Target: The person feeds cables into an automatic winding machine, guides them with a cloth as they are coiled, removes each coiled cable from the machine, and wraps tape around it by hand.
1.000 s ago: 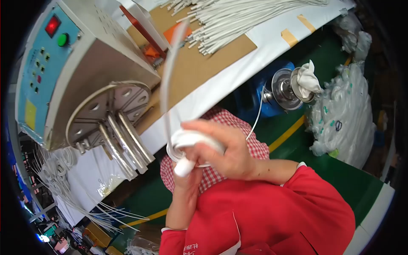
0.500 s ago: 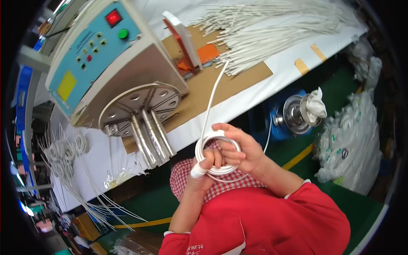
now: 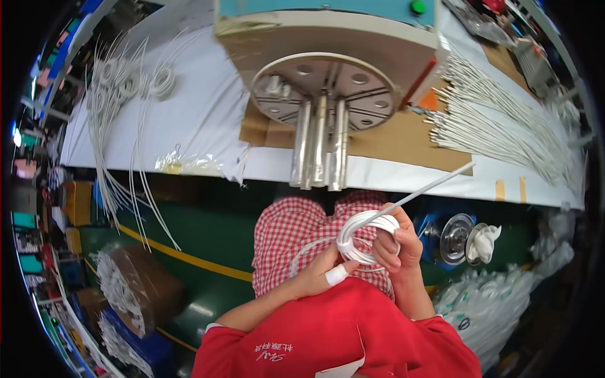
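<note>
A coil of white cable [image 3: 377,220] is held in front of my red shirt, above the checked cloth on my lap. One loose cable end [image 3: 435,184] sticks out from it to the upper right. My left hand [image 3: 320,269] grips the coil's lower left side, and white tape [image 3: 336,275] wraps one of its digits. On the opposite side, my right hand [image 3: 403,242] holds the loop with fingers curled through its middle. Some fingertips are hidden behind the turns of cable.
A machine with a round slotted plate [image 3: 368,120] and upright metal rods [image 3: 320,148] stands on the white table [image 3: 201,120]. Straight cables [image 3: 491,120] lie to the right, finished-looking coils [image 3: 162,83] to the left. Plastic bags [image 3: 485,309] and a metal-and-blue device [image 3: 457,239] are at lower right.
My view has swung to the right, so the machine is now straight ahead. The coil is turned, its loose end now pointing to the upper right. Both hands still hold it.
</note>
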